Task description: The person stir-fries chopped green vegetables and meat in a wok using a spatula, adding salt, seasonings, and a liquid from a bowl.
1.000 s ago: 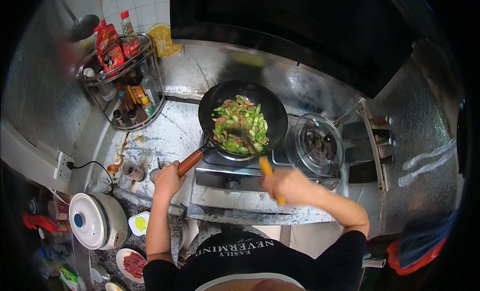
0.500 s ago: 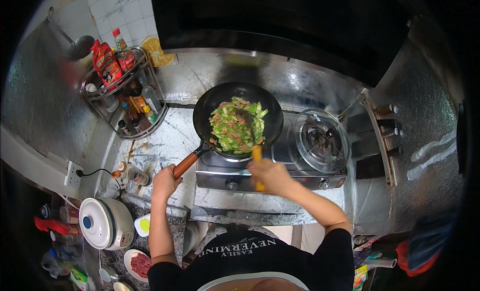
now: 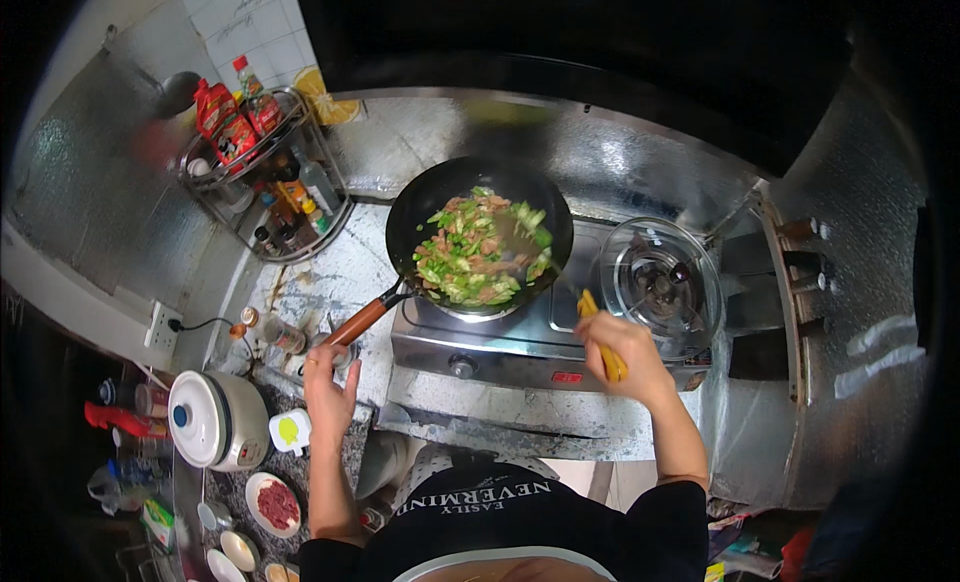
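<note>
Head view. Left hand [image 3: 328, 382]: now off the wok handle [image 3: 357, 322], fingers loosely open just below its end; earlier it gripped the handle. Right hand [image 3: 622, 357]: closed on the yellow-handled spatula [image 3: 598, 334], blade reaching up-left into the wok [image 3: 480, 240] of greens and meat. Second burner [image 3: 660, 282] just above the right hand. Stirring continues one-handed.

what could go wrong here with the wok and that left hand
1. The left hand is open just below the wok's wooden handle, not gripping it; stirring could shove the wok on its burner.
2. The right hand holds the spatula's yellow handle out at the far end, so control looks loose and greens and meat could flip over the rim.
3. The small jars beside the handle look easy to knock over.
</note>
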Motion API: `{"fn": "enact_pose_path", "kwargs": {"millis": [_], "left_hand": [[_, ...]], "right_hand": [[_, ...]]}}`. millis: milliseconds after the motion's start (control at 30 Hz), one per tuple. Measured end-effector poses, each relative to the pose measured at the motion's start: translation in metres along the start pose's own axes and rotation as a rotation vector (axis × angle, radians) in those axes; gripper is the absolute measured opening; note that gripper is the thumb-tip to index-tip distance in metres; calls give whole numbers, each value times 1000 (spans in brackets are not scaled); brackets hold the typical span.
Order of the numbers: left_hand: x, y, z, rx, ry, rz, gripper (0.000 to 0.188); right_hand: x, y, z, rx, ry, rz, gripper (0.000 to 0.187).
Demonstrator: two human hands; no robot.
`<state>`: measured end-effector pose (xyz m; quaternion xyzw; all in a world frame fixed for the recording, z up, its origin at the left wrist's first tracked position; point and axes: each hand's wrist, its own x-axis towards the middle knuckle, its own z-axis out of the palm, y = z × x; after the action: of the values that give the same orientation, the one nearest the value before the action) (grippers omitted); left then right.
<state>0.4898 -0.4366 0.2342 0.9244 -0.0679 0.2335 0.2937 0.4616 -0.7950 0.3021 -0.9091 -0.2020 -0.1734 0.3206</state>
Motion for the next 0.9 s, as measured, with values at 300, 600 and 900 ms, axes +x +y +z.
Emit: {"fn": "enact_pose_path", "kwargs": {"millis": [300, 600, 900], "left_hand": [[-140, 13, 28, -203, -332, -508, 21], [-267, -12, 55, -822, -316, -1014, 27], [-393, -77, -25, -1335, 290, -1474, 15]], "right_hand": [[-2, 7, 44, -27, -313, -123, 23], [-34, -5, 48, -169, -297, -41, 34], [-38, -131, 109, 441, -402, -35, 23]]}}
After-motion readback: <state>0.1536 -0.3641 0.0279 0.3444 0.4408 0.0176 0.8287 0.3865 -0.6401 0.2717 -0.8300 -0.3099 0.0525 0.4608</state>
